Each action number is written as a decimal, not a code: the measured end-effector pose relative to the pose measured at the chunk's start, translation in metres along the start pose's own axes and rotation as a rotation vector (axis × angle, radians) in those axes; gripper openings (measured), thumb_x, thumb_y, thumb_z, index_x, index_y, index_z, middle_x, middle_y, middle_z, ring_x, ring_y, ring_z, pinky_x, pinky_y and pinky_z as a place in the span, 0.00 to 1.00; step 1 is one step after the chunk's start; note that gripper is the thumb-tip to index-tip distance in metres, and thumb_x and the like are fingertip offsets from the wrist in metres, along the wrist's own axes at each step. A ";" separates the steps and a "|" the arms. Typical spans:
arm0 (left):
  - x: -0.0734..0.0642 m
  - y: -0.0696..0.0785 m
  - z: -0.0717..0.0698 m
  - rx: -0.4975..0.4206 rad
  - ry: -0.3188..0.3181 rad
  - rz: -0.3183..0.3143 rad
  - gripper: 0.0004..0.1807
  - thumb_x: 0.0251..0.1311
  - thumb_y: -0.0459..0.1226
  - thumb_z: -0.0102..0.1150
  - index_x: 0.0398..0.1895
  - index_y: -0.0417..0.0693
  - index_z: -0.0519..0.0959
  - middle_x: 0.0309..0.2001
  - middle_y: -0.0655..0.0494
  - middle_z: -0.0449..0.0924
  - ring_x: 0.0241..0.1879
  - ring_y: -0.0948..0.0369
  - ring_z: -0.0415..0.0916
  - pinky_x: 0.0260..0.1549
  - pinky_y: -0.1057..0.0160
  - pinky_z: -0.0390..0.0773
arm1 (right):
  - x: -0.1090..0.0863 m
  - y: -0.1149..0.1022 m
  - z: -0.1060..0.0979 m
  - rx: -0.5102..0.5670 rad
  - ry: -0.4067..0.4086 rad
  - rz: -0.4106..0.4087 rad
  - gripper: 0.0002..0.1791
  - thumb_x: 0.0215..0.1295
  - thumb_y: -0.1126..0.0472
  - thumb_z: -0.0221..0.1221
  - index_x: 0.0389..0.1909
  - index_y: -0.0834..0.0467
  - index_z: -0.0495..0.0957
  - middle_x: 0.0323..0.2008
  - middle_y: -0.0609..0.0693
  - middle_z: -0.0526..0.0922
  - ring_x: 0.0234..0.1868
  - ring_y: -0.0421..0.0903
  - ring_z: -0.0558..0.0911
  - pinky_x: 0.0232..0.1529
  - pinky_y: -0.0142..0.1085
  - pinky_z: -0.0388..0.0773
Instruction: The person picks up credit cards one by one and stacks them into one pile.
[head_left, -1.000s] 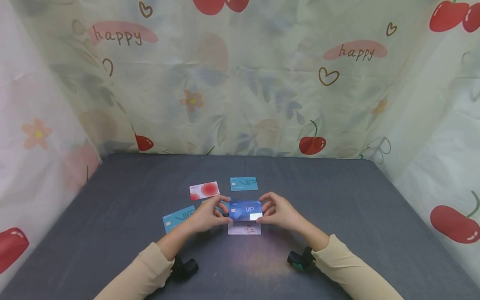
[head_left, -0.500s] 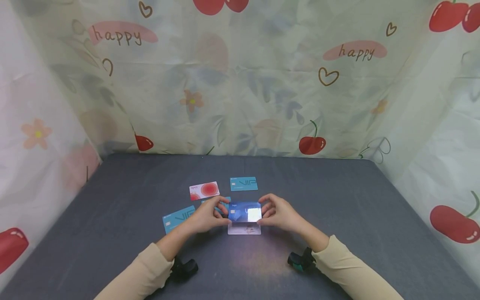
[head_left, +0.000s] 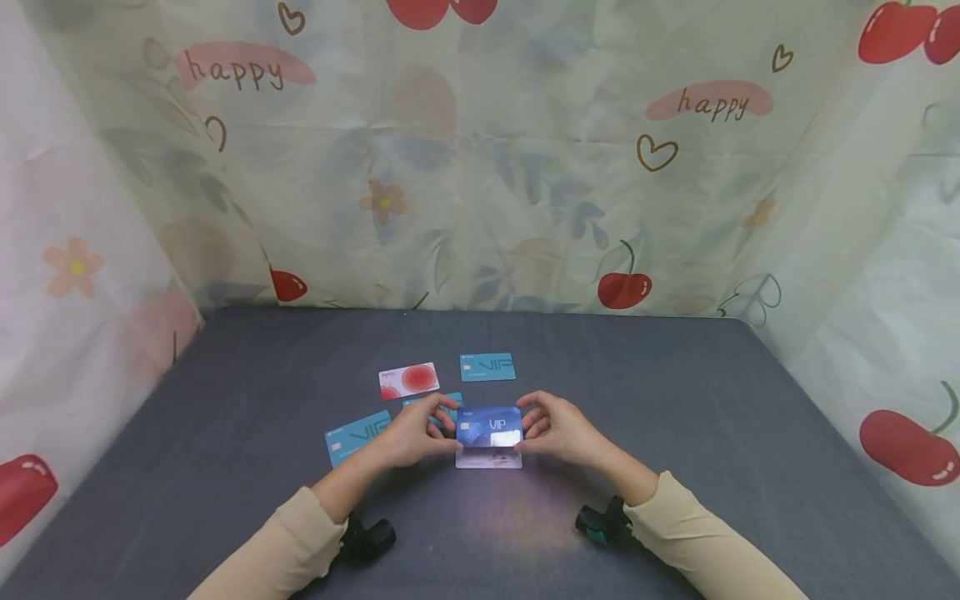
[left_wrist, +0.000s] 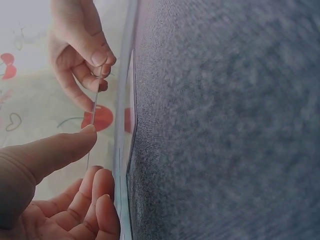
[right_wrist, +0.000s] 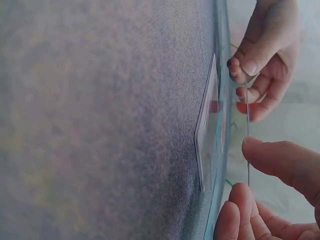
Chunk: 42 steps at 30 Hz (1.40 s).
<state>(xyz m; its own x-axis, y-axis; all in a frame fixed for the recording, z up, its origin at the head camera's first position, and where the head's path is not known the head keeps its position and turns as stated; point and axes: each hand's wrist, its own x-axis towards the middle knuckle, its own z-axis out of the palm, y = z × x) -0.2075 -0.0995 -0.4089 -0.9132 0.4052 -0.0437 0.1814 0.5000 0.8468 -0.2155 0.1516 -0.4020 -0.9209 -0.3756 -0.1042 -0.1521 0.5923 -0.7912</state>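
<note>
A dark blue VIP card (head_left: 483,425) is held level by its two short ends. My left hand (head_left: 417,432) pinches its left end between thumb and fingers, and my right hand (head_left: 561,428) does the same at the right end. Beneath it a pale pinkish card (head_left: 476,459) lies on the table, its far part hidden by the blue card. Both wrist views show the held card (right_wrist: 248,127) edge-on, apart from the card below (left_wrist: 132,112). In the right wrist view the lower card's edge looks layered, perhaps more than one card.
On the dark table (head_left: 675,375) lie a teal VIP card (head_left: 487,367) at the back, a red-and-white card (head_left: 409,381) left of it, and another teal card (head_left: 352,438) by my left wrist. A further teal card (head_left: 452,401) is partly hidden behind my left hand. Patterned curtains surround the table.
The blue card and both hands have shifted slightly nearer to me, covering more of the pale card. The glare on the blue card has changed. The other cards have stayed put.
</note>
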 end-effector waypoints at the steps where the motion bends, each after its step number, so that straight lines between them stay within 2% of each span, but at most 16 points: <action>1: 0.000 0.000 0.000 0.001 -0.001 -0.001 0.28 0.49 0.33 0.67 0.54 0.36 0.69 0.38 0.46 0.76 0.27 0.64 0.73 0.29 0.71 0.75 | 0.000 0.000 0.000 -0.002 -0.004 -0.004 0.31 0.46 0.66 0.70 0.53 0.65 0.69 0.35 0.54 0.79 0.32 0.41 0.78 0.34 0.32 0.78; 8: 0.000 -0.001 0.001 0.002 -0.006 -0.002 0.28 0.49 0.33 0.68 0.53 0.36 0.69 0.37 0.46 0.76 0.26 0.64 0.74 0.29 0.70 0.76 | -0.001 0.001 0.000 -0.002 -0.020 -0.043 0.31 0.47 0.66 0.70 0.53 0.67 0.69 0.35 0.56 0.79 0.31 0.40 0.77 0.34 0.31 0.78; 28: -0.005 0.003 0.003 0.026 -0.025 -0.020 0.28 0.48 0.33 0.68 0.53 0.35 0.69 0.36 0.48 0.76 0.26 0.63 0.72 0.27 0.70 0.74 | -0.004 0.002 0.004 -0.023 -0.041 -0.030 0.30 0.47 0.65 0.70 0.51 0.66 0.70 0.34 0.53 0.79 0.31 0.40 0.77 0.33 0.29 0.78; 37: -0.004 0.001 0.005 0.044 -0.030 -0.018 0.28 0.47 0.34 0.69 0.52 0.36 0.70 0.34 0.50 0.76 0.26 0.64 0.72 0.27 0.70 0.73 | -0.004 0.005 0.002 -0.026 -0.061 -0.072 0.30 0.46 0.64 0.70 0.51 0.67 0.70 0.35 0.55 0.78 0.32 0.41 0.77 0.33 0.28 0.77; 42: -0.004 0.001 0.005 0.056 -0.036 -0.015 0.28 0.47 0.34 0.69 0.52 0.36 0.70 0.33 0.50 0.75 0.25 0.64 0.72 0.26 0.70 0.73 | -0.004 0.004 0.002 -0.036 -0.072 -0.069 0.30 0.47 0.64 0.70 0.51 0.67 0.70 0.36 0.55 0.78 0.33 0.41 0.77 0.33 0.27 0.76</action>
<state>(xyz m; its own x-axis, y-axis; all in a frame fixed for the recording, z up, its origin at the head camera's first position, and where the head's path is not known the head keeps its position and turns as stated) -0.2022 -0.0967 -0.4110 -0.9024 0.4242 -0.0759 0.1889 0.5477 0.8151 -0.2114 0.1542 -0.4062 -0.8796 -0.4663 -0.0944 -0.2286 0.5881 -0.7758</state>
